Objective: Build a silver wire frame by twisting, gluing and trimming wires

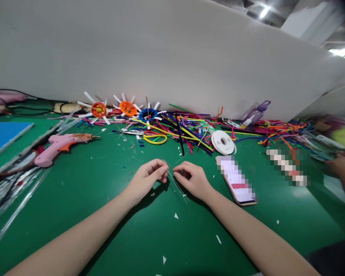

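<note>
Left hand [145,178] grip clamped on thin strands [177,186], slanting near-right; right hand [194,179] just beside, grip closure indeterminable.

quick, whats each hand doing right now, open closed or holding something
Left hand: closed, fingertips pinching thin, straight, pale wire-like strands.
Right hand: fingers curled beside the strands; can't tell whether it grips any.

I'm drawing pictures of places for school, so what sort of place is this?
Probably a craft workshop: there's a pink glue gun, a pile of colourful pipe cleaners and a white spool on a green table.
</note>
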### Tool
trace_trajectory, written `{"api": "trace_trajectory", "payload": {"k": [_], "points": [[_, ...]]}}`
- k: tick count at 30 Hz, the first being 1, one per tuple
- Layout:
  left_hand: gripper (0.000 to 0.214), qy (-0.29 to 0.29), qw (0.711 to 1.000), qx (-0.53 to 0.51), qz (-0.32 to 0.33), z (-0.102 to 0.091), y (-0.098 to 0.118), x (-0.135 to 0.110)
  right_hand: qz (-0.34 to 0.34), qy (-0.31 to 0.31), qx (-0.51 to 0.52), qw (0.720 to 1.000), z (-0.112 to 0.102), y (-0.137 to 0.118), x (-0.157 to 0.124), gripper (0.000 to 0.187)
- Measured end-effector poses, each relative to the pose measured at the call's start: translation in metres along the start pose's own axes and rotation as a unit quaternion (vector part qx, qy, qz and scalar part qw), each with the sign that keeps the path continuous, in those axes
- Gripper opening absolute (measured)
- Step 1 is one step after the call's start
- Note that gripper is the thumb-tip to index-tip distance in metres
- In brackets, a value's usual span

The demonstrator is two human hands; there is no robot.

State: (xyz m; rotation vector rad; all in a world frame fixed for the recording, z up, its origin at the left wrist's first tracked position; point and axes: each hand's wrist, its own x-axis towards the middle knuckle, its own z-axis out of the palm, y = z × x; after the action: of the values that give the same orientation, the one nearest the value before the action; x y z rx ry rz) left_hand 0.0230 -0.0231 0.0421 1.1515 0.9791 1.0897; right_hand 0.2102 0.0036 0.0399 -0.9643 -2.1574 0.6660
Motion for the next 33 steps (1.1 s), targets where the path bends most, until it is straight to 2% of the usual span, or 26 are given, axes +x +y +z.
{"api": "trace_trajectory", "payload": {"k": [9, 15, 22, 33], "points": [[0.008, 0.011, 1.0, -0.019, -0.007, 0.0006, 0.0046, -0.0012, 0.019, 0.0, 0.005, 1.0, -0.0011, -0.0004, 0.0012, 0.012], [0.016, 0.0, 0.999, -0.028, -0.014, 0.0017, 0.0051, -0.002, 0.024, -0.004, 0.02, 1.0, -0.0012, 0.0007, 0.002, 0.013], [0.02, 0.018, 1.0, -0.001, -0.021, 0.0006, 0.0044, -0.0027, 0.033, 0.001, 0.023, 0.999, -0.0021, 0.0007, 0.0029, 0.012], [0.023, 0.004, 0.999, -0.033, -0.009, -0.0024, 0.0031, -0.0033, 0.035, -0.003, 0.03, 0.999, 0.001, -0.0006, 0.0028, 0.011]]}}
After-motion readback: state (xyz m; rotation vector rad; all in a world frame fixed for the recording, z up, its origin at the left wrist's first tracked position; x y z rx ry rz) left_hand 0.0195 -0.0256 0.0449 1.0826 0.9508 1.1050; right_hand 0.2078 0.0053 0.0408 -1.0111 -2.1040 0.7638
